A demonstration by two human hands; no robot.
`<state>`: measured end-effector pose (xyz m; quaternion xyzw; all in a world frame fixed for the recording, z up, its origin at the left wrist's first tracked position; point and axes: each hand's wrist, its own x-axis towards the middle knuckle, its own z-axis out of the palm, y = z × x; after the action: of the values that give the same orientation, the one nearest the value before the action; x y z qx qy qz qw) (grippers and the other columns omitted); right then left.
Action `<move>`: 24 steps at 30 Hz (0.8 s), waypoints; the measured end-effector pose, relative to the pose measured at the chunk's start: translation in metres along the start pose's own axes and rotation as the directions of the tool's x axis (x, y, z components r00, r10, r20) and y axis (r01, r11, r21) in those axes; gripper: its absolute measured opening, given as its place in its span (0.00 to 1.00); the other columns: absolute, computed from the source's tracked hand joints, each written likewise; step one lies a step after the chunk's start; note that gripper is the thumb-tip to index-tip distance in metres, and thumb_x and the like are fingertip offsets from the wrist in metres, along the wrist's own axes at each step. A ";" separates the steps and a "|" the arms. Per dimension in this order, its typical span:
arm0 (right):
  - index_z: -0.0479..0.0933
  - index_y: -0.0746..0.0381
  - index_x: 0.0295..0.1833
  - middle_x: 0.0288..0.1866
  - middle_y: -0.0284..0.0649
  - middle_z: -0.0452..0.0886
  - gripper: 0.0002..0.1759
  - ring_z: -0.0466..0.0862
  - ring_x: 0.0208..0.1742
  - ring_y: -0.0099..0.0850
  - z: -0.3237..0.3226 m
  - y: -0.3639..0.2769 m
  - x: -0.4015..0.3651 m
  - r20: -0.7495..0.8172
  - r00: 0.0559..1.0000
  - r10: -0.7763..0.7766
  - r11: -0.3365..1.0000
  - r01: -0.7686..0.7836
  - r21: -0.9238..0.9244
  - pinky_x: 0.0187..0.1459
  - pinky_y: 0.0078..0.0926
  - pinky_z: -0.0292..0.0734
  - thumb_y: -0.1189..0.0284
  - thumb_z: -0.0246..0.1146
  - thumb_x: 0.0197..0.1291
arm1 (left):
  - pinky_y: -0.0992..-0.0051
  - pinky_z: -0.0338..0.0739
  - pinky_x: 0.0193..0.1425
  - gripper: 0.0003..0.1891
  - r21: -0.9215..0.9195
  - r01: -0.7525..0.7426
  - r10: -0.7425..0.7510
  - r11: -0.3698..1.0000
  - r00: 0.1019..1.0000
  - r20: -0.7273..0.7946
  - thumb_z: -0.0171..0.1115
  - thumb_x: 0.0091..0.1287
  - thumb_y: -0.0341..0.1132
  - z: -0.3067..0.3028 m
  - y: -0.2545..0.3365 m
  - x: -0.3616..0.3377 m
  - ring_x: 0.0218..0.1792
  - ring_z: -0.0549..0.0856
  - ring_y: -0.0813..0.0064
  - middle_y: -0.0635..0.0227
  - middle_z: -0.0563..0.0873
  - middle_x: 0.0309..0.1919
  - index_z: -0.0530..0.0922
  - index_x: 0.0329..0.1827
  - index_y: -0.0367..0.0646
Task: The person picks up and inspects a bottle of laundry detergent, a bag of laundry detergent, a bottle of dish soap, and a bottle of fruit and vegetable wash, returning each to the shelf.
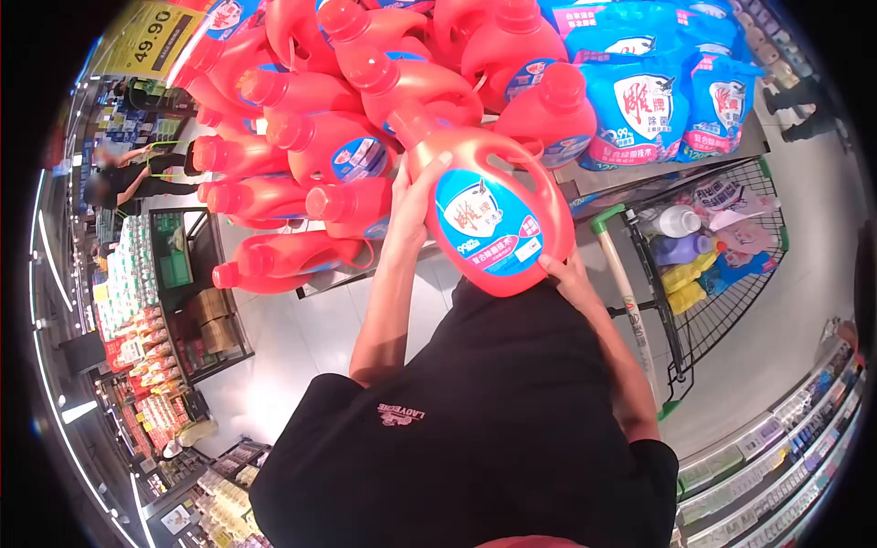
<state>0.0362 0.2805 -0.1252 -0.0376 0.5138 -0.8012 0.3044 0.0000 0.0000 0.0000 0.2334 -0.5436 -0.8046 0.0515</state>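
Note:
A large red detergent bottle (pixel 548 215) with a blue and white label is held up in front of my chest, its cap pointing away from me. My left hand (pixel 416 196) grips its left side near the shoulder. On the lower right edge, my right hand (pixel 568 279) has its thumb over the label's corner and its fingers underneath, mostly hidden. Just beyond lies a pile of similar red bottles (pixel 322 146), several on their sides. Blue and pink detergent bags (pixel 644 105) stand to the right of the pile.
At my right is a shopping cart (pixel 722 320) with bottles and packages inside. A yellow price sign (pixel 146 41) hangs at the upper left. Stacked goods (pixel 137 283) and another person (pixel 128 178) are farther left. Shelves (pixel 776 457) line the lower right.

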 end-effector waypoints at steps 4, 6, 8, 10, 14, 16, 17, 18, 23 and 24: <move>0.54 0.64 0.85 0.78 0.43 0.69 0.48 0.68 0.79 0.33 0.004 0.001 0.001 -0.015 1.000 -0.007 1.000 0.007 0.008 0.79 0.38 0.61 0.68 0.72 0.65 | 0.70 0.83 0.62 0.33 0.010 -0.009 0.009 1.000 1.000 0.001 0.76 0.68 0.39 -0.002 0.002 0.002 0.57 0.88 0.70 0.60 0.86 0.60 0.71 0.73 0.40; 0.55 0.64 0.85 0.77 0.42 0.70 0.47 0.69 0.77 0.33 0.005 0.000 0.001 -0.018 1.000 -0.004 1.000 0.004 0.013 0.77 0.37 0.64 0.68 0.71 0.66 | 0.70 0.84 0.62 0.33 0.017 -0.013 0.013 1.000 1.000 0.001 0.76 0.68 0.39 -0.001 0.004 0.002 0.57 0.88 0.70 0.60 0.86 0.59 0.72 0.73 0.40; 0.56 0.64 0.84 0.76 0.42 0.71 0.47 0.71 0.76 0.32 0.006 -0.002 0.000 -0.024 1.000 0.018 0.999 -0.017 0.036 0.76 0.36 0.66 0.68 0.71 0.66 | 0.70 0.84 0.61 0.33 0.024 -0.014 0.015 1.000 1.000 -0.003 0.76 0.68 0.39 0.002 0.005 0.000 0.56 0.89 0.71 0.60 0.87 0.59 0.72 0.73 0.40; 0.56 0.64 0.84 0.75 0.42 0.72 0.46 0.72 0.75 0.32 0.007 -0.005 -0.001 -0.026 0.999 0.028 0.999 -0.027 0.039 0.74 0.36 0.68 0.67 0.71 0.67 | 0.70 0.84 0.61 0.33 0.015 -0.009 0.009 1.000 1.000 -0.005 0.77 0.68 0.39 0.001 0.004 0.002 0.56 0.89 0.71 0.60 0.87 0.58 0.72 0.72 0.40; 0.57 0.64 0.84 0.74 0.43 0.73 0.45 0.72 0.74 0.32 0.006 -0.006 0.000 -0.014 1.000 0.021 0.999 -0.020 0.043 0.74 0.35 0.68 0.66 0.71 0.67 | 0.70 0.84 0.61 0.32 0.014 0.000 0.000 1.000 1.000 -0.013 0.77 0.68 0.38 0.001 0.003 0.003 0.56 0.89 0.71 0.60 0.87 0.58 0.73 0.72 0.39; 0.57 0.64 0.84 0.74 0.43 0.73 0.45 0.72 0.75 0.32 0.006 -0.006 0.001 -0.003 1.000 0.014 0.999 -0.014 0.038 0.74 0.35 0.68 0.66 0.70 0.68 | 0.70 0.84 0.61 0.33 0.018 -0.006 0.007 1.000 1.000 -0.014 0.77 0.67 0.38 0.001 0.003 0.003 0.56 0.89 0.71 0.60 0.87 0.58 0.73 0.72 0.39; 0.57 0.64 0.84 0.74 0.43 0.72 0.45 0.72 0.75 0.32 0.006 -0.007 0.001 0.002 1.000 0.011 0.999 -0.011 0.036 0.74 0.35 0.69 0.65 0.70 0.68 | 0.70 0.84 0.61 0.33 0.021 -0.009 0.010 1.000 1.000 -0.015 0.77 0.67 0.38 0.001 0.003 0.003 0.56 0.89 0.71 0.60 0.87 0.58 0.73 0.72 0.39; 0.57 0.64 0.84 0.74 0.43 0.72 0.44 0.72 0.75 0.32 0.008 -0.010 0.001 -0.006 1.000 0.028 0.998 -0.027 0.064 0.74 0.36 0.69 0.64 0.69 0.69 | 0.69 0.84 0.62 0.32 0.030 -0.015 0.015 0.999 1.000 -0.011 0.75 0.69 0.38 0.000 0.002 0.003 0.57 0.88 0.70 0.59 0.87 0.59 0.73 0.73 0.39; 0.59 0.64 0.82 0.77 0.47 0.73 0.43 0.76 0.75 0.38 0.020 -0.014 0.005 -0.129 0.989 0.070 0.973 -0.039 0.229 0.75 0.42 0.71 0.50 0.64 0.73 | 0.66 0.82 0.67 0.28 0.128 -0.067 0.070 0.989 0.997 -0.013 0.67 0.75 0.40 0.003 0.001 -0.004 0.62 0.86 0.68 0.60 0.85 0.63 0.72 0.74 0.40; 0.60 0.64 0.82 0.76 0.48 0.73 0.42 0.77 0.74 0.39 0.017 -0.013 0.008 -0.121 0.988 0.095 0.967 -0.063 0.247 0.75 0.43 0.71 0.49 0.62 0.74 | 0.66 0.81 0.68 0.28 0.088 -0.104 0.105 0.991 0.995 0.001 0.65 0.77 0.43 0.004 0.002 -0.007 0.63 0.85 0.68 0.61 0.84 0.64 0.72 0.74 0.41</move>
<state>0.0303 0.2663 -0.1078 0.0737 0.4320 -0.8460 0.3037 0.0038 0.0052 0.0049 0.2079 -0.5898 -0.7758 0.0840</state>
